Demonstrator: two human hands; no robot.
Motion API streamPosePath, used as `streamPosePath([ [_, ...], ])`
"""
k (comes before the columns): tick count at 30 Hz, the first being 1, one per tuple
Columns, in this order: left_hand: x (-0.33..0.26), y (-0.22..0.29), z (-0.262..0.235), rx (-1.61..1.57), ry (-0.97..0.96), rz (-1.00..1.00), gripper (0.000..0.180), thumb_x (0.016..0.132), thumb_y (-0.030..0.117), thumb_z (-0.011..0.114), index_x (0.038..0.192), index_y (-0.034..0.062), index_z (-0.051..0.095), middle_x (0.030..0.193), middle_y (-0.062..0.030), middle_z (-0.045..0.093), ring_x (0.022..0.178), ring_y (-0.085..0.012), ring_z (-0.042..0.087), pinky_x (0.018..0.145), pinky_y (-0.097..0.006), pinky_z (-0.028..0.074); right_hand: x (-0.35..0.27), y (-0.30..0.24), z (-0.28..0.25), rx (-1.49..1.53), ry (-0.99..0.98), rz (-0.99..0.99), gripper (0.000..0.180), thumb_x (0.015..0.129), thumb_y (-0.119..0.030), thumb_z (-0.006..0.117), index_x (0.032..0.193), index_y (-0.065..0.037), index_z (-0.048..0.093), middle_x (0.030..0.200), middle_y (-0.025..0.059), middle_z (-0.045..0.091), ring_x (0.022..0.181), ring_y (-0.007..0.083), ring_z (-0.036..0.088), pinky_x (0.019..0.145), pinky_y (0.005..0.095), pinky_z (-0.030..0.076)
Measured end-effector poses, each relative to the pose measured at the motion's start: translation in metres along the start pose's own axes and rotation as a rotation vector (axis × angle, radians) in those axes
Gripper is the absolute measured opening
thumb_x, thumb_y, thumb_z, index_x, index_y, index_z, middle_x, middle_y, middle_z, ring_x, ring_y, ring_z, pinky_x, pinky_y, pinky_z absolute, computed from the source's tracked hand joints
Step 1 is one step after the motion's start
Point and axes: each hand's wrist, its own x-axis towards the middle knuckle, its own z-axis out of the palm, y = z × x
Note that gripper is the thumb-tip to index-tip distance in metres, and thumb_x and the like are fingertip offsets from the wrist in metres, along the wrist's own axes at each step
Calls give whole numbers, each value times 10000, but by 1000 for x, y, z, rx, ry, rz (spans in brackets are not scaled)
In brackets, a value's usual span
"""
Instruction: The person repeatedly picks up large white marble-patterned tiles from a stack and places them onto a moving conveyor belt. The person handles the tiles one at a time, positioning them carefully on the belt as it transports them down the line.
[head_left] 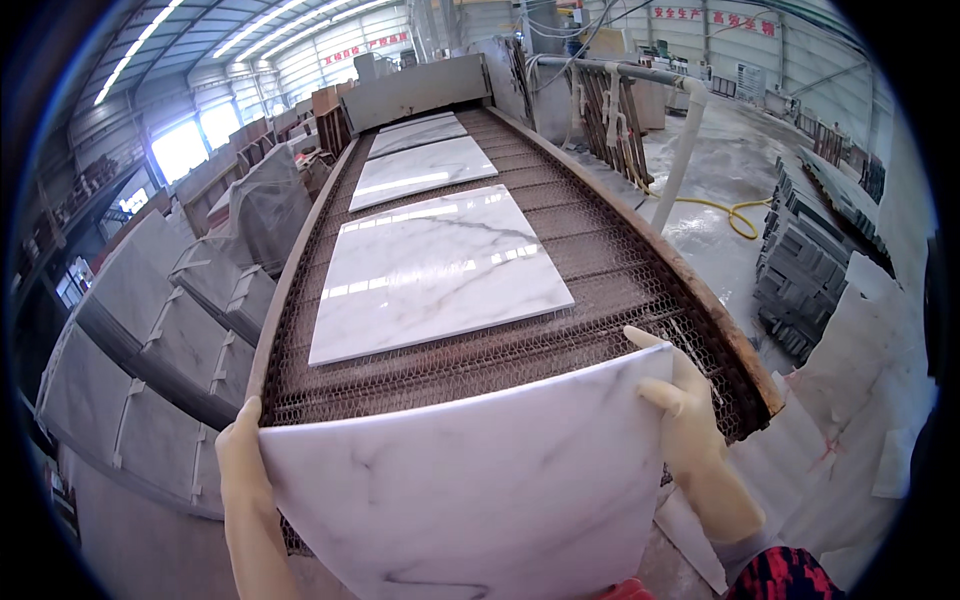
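A polished white marble tile point(470, 480) with grey veins is held tilted up at the near end of a mesh conveyor belt point(600, 265). My left hand point(243, 460), in a cream rubber glove, is closed on its left edge by the upper corner. At the opposite edge my right hand point(695, 430), gloved alike, grips near the top corner, one finger reaching past it over the mesh. Just beyond, a similar marble tile point(440, 270) lies flat on the belt, apart from the held one. Another marble tile point(422, 170) lies farther along.
Wooden rails point(660, 255) edge the belt, which runs into a grey machine housing point(415, 92). Grey slabs point(190, 350) lean in rows at the left. Stacked dark stone strips point(810, 250) stand right, near a yellow hose point(740, 215) and a pale pipe point(680, 150).
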Motion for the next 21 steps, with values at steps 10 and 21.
streamPosePath([
  [10, 45, -38, -3, -398, 4, 145, 397, 941, 368, 553, 1082, 4, 626, 903, -97, 648, 835, -167, 603, 743, -293, 471, 26, 18, 7, -113, -20, 53, 426, 903, -56, 574, 1326, -38, 520, 1168, 109, 625, 1015, 177, 603, 901, 315, 485],
  [21, -175, -243, -117, 301, 523, 302, 378, 955, 333, 528, 1136, 9, 600, 1064, -121, 646, 958, -240, 618, 833, -362, 499, 68, 58, 1, -200, 59, 202, 367, 909, -114, 613, 1259, -23, 556, 1068, 102, 663, 943, 189, 617, 853, 333, 491],
])
